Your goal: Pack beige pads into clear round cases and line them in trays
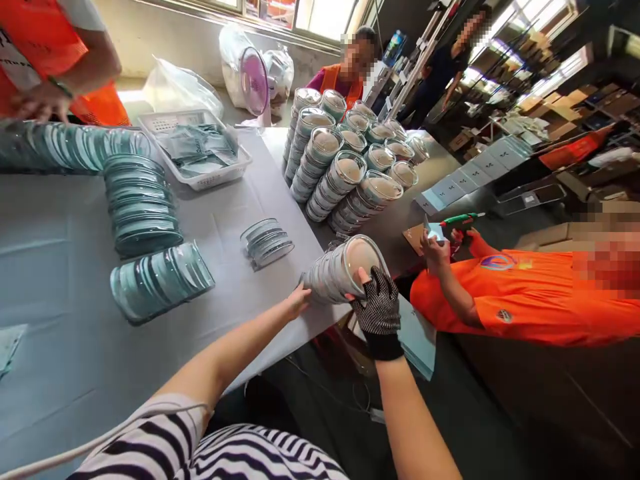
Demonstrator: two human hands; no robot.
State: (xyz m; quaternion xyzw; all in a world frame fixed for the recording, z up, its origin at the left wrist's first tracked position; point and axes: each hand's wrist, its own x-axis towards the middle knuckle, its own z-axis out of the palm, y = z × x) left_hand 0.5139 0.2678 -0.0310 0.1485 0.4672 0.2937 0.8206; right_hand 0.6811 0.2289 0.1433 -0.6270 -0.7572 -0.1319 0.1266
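Observation:
A tilted stack of round, clear-rimmed discs is between my two hands, over the table's right edge. My bare left hand supports its far left end, with the fingertips partly hidden. At the other end, my right hand, in a black dotted glove with bare fingertips, grips the rim and the beige top face. A shorter row of similar discs lies on the grey-covered table just beyond my left hand.
Longer disc rows lie at the left. A white basket holds flat packets. Tall disc stacks crowd the table's far end. At right, a person in orange holds a green glue gun beside white boxes. Other people stand around the table.

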